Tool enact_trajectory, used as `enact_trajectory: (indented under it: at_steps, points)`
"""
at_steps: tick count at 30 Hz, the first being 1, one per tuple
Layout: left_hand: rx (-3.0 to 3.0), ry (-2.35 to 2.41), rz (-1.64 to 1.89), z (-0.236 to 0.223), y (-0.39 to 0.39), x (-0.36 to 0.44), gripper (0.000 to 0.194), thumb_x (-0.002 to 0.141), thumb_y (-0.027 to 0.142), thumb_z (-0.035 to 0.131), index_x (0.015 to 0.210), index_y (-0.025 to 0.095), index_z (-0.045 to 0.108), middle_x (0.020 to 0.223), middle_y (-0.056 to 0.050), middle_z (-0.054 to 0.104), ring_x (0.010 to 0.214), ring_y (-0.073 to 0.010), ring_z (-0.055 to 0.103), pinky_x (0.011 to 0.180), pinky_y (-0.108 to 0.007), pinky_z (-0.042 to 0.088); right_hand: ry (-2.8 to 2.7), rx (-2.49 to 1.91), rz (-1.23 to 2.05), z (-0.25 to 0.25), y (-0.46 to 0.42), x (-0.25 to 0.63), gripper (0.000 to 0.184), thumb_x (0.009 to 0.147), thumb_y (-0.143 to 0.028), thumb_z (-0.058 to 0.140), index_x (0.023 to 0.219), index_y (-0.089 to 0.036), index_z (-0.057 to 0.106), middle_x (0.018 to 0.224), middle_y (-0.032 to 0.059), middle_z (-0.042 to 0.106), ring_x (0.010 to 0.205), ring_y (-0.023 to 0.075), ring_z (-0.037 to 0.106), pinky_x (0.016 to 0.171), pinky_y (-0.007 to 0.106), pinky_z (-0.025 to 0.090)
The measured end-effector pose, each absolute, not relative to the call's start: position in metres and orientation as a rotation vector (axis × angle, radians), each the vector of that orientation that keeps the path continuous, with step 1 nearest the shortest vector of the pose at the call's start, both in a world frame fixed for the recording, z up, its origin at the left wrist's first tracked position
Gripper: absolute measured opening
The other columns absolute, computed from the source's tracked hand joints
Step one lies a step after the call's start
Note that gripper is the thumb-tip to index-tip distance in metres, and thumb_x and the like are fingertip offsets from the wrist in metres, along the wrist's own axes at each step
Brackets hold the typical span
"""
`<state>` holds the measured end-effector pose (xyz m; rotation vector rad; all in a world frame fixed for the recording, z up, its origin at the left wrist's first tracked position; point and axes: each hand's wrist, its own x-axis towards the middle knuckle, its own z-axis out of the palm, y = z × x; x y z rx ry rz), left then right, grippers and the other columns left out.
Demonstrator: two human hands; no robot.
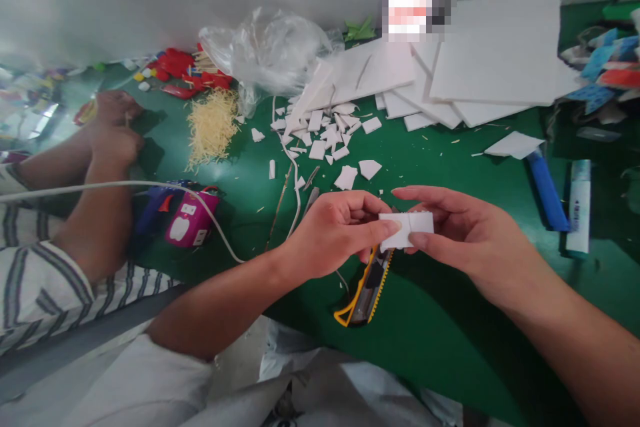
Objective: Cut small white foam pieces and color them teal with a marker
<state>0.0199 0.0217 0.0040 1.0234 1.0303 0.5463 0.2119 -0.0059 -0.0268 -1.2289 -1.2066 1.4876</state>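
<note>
Between my two hands is a small white foam board piece [406,221], with a line running across it near the middle. My left hand [345,223] pinches its left part, thumb on top and fingers beneath. At its right part, my right hand [457,220] grips with the thumb in front, while the index finger stretches out above. Just below, a yellow utility knife [367,290] lies on the green table [450,340], its upper end hidden by the hands and the piece. Several white foam scraps [330,137] are scattered beyond my left hand.
White foam sheets [495,47] are stacked at the back right. Clear plastic wrap [275,50] and a pile of thin yellow sticks [213,127] lie back left. A blue cutter [547,190] and a glue stick [579,207] rest at right. A co-worker's hands [117,120] and a white cable [215,210] are at left.
</note>
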Motion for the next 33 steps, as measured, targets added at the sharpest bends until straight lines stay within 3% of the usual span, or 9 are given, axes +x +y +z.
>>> enact_trajectory:
  at_steps: [12,26,33]
  points:
    - [0.974,0.972,0.536,0.002,0.025,0.020,0.018,0.073,0.027,0.074,0.077,0.015,0.063,0.059,0.004,0.062,0.044,-0.0033,0.051,0.043,-0.015,0.040,-1.077,-1.127,1.644,-0.023,-0.003,0.214,0.042,0.068,-0.025,0.082,0.109,-0.026,0.075,0.074,-0.0009,0.072,0.061,0.0102,0.067,0.056,0.021,0.056]
    - [0.861,0.872,0.493,-0.005,0.026,0.018,0.024,0.074,0.034,0.076,0.080,0.015,0.063,0.060,0.003,0.060,0.048,-0.0049,0.050,0.045,-0.016,0.039,-1.039,-1.131,1.812,-0.019,-0.002,0.220,0.052,0.067,-0.041,0.085,0.115,-0.026,0.073,0.077,0.0007,0.073,0.060,0.0111,0.065,0.061,0.026,0.057]
    - [1.033,0.969,0.565,-0.002,0.021,0.022,0.014,0.075,0.023,0.073,0.080,0.015,0.063,0.063,0.005,0.059,0.049,-0.0034,0.049,0.046,-0.015,0.039,-1.138,-1.166,1.578,-0.027,-0.003,0.214,0.037,0.070,-0.029,0.079,0.107,-0.028,0.077,0.076,-0.0009,0.066,0.062,0.0091,0.061,0.055,0.020,0.052]
